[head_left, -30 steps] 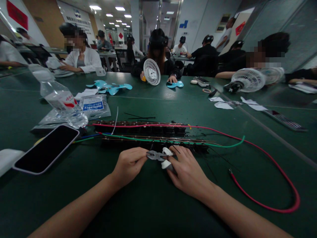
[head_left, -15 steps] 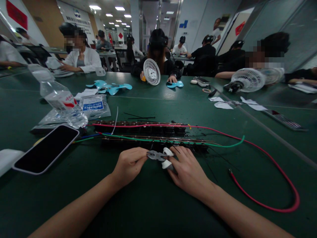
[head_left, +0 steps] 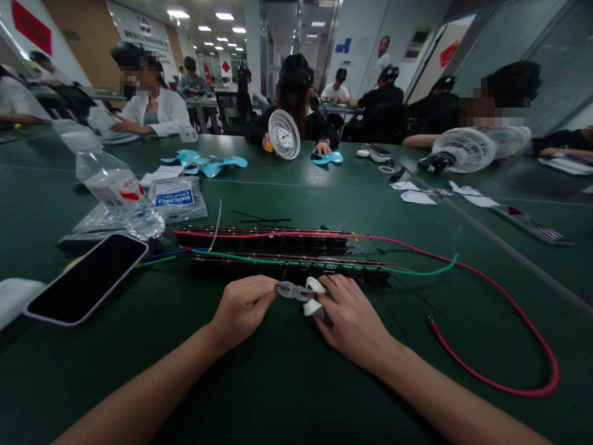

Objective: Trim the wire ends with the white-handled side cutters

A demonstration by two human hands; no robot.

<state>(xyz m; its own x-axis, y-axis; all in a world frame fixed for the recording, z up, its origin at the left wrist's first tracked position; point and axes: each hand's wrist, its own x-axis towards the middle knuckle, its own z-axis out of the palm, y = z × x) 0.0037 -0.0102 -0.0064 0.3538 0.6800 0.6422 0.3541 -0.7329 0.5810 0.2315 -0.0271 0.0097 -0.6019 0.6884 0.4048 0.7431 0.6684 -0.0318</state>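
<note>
In my right hand [head_left: 349,312] is a pair of pliers [head_left: 291,290] with white and grey handles, its jaws pointing left. The fingers of my left hand [head_left: 243,309] are pinched together right at the jaw tips; whatever lies between them is hidden. Just beyond both hands is the nearer of two long black strips [head_left: 217,267], lined with metal wires or rods. A green wire [head_left: 428,272] runs along this one, and a red wire [head_left: 393,240] along the farther one, curling round to the right. A pale cable tie [head_left: 217,225] sticks up at the left.
At left lie a phone [head_left: 88,281], a plastic bottle [head_left: 109,179] and a clear bag [head_left: 178,196]. Thin black strips [head_left: 264,220] are scattered near the black rows. Across the table a person holds a white fan grille [head_left: 284,135], with blue fan blades [head_left: 222,164] nearby.
My hands and the pliers stay in practically the same place. In the far background, a standing person has shifted to the left.
</note>
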